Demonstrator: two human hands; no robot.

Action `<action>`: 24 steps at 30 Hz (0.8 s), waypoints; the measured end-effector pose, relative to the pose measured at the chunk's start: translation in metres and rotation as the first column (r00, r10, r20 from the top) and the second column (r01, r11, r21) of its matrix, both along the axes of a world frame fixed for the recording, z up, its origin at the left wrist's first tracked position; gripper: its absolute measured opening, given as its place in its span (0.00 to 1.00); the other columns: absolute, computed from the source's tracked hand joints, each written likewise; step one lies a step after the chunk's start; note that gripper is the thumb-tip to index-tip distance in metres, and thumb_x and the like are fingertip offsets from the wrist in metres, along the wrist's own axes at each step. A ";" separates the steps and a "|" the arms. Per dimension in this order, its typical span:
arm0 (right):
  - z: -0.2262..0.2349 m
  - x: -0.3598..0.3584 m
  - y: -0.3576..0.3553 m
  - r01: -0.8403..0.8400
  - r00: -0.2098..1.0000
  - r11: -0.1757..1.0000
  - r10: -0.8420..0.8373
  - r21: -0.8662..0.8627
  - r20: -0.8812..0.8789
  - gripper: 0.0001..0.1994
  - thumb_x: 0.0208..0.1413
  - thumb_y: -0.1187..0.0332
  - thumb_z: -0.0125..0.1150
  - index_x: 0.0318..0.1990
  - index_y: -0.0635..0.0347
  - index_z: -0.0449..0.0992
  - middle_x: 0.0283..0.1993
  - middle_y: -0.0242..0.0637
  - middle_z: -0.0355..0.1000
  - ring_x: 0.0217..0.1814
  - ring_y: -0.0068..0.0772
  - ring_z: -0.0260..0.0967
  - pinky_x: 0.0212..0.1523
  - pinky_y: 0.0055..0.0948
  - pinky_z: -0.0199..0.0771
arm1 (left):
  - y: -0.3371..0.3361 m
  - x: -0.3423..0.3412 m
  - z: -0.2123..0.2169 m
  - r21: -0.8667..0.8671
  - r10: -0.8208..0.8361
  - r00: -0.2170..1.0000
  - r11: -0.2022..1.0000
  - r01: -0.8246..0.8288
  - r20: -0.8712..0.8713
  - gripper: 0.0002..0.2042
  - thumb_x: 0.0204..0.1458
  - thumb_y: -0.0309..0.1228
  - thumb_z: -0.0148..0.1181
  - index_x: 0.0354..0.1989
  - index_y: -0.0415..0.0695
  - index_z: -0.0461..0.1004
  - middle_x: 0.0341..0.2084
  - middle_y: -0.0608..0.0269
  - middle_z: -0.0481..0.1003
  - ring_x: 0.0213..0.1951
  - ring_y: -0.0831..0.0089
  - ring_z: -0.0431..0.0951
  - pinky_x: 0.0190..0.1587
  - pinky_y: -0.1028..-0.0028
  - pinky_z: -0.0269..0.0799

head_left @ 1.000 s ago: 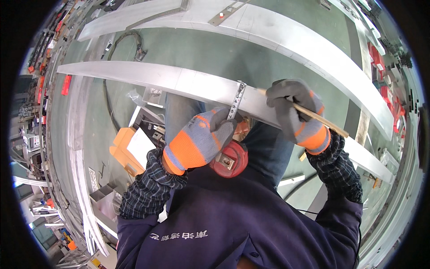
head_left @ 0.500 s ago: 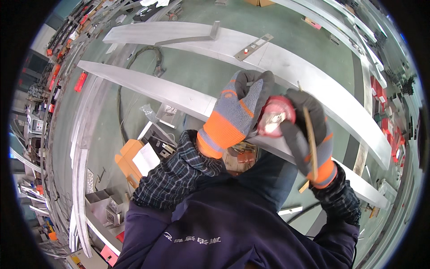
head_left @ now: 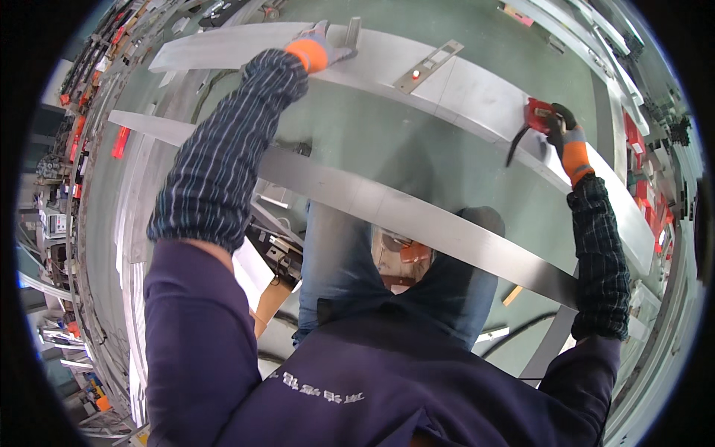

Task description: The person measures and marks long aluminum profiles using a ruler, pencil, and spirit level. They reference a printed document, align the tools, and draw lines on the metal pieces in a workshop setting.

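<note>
My left hand (head_left: 316, 49), in a grey and orange glove, is at the left part of the far silver beam (head_left: 484, 98). Its thumb and fingers look spread beside an upright metal angle piece (head_left: 353, 33); whether they touch it is unclear, and the piece's long arm is mostly hidden. Over the beam's right part, my right hand (head_left: 567, 135) is closed on a red tape measure (head_left: 539, 115), whose black strap hangs toward me. A flat slotted metal plate (head_left: 430, 65), with a small red and white piece on it, lies across the beam between my hands.
A second silver beam (head_left: 417, 222) crosses just above my knees. Under it, between my legs, stand a box with orange-brown pieces (head_left: 411, 253) and, to the left, an opened carton (head_left: 269, 304). Long profiles line the right side, with red boxes (head_left: 645, 195) beside them.
Both hands have parted from in front of me: the left went far left to the angle piece, the right went far right with the tape measure. The yellow tape no longer shows.
</note>
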State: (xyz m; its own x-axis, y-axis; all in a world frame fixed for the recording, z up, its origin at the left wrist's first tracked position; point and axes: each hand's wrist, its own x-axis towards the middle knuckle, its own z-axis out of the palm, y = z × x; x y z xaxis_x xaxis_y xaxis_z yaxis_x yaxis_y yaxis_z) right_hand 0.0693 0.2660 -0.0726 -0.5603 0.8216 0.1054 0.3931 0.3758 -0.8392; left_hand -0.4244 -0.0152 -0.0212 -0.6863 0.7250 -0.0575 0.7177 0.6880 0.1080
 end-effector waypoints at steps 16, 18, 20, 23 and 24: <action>0.089 0.027 -0.054 0.111 0.989 0.890 -0.141 0.443 0.035 0.19 0.68 0.65 0.66 0.64 0.56 0.75 0.47 0.40 0.82 0.48 0.30 0.78 0.50 0.31 0.78 | 0.021 -0.015 -0.033 0.049 -0.265 0.962 0.962 0.269 -0.062 0.34 0.60 0.54 0.65 0.62 0.34 0.73 0.54 0.40 0.81 0.60 0.46 0.79 0.62 0.57 0.74; 0.109 0.037 -0.074 0.068 0.997 0.878 -0.046 0.474 -0.057 0.18 0.69 0.66 0.64 0.64 0.55 0.75 0.49 0.41 0.82 0.49 0.31 0.78 0.51 0.31 0.78 | 0.012 -0.022 -0.013 0.247 -0.239 0.971 0.943 0.223 0.034 0.33 0.61 0.52 0.66 0.63 0.34 0.72 0.51 0.41 0.82 0.54 0.45 0.82 0.58 0.56 0.76; 0.124 0.049 -0.095 0.040 0.983 0.891 0.046 0.451 -0.179 0.18 0.70 0.69 0.63 0.65 0.57 0.74 0.53 0.41 0.81 0.52 0.31 0.78 0.54 0.31 0.78 | -0.001 -0.047 0.023 0.379 -0.291 0.950 0.872 0.311 -0.110 0.26 0.61 0.42 0.64 0.63 0.39 0.73 0.43 0.43 0.83 0.46 0.44 0.83 0.52 0.53 0.78; 0.157 0.050 -0.153 0.043 0.971 0.860 0.082 0.508 -0.222 0.20 0.68 0.72 0.64 0.66 0.58 0.73 0.55 0.41 0.80 0.55 0.30 0.78 0.58 0.32 0.77 | -0.043 -0.050 0.118 0.076 -0.331 0.574 0.818 0.571 -0.749 0.19 0.57 0.21 0.57 0.57 0.48 0.78 0.35 0.43 0.82 0.39 0.42 0.82 0.44 0.49 0.79; 0.167 0.046 -0.176 0.041 0.971 0.847 0.091 0.530 -0.221 0.21 0.68 0.73 0.65 0.67 0.58 0.73 0.55 0.41 0.80 0.55 0.30 0.78 0.59 0.32 0.77 | -0.058 -0.047 0.151 0.316 -0.346 0.642 0.653 0.689 -0.684 0.17 0.58 0.24 0.59 0.56 0.46 0.78 0.37 0.47 0.83 0.41 0.48 0.84 0.44 0.54 0.80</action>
State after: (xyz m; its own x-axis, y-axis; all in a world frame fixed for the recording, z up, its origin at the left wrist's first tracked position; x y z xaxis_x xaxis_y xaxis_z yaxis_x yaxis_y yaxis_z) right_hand 0.1157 0.0902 0.0941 -0.4852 0.5894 0.6459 0.1991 0.7938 -0.5747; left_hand -0.4718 -0.0730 0.1301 0.0391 0.7495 0.6609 0.9710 0.1277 -0.2023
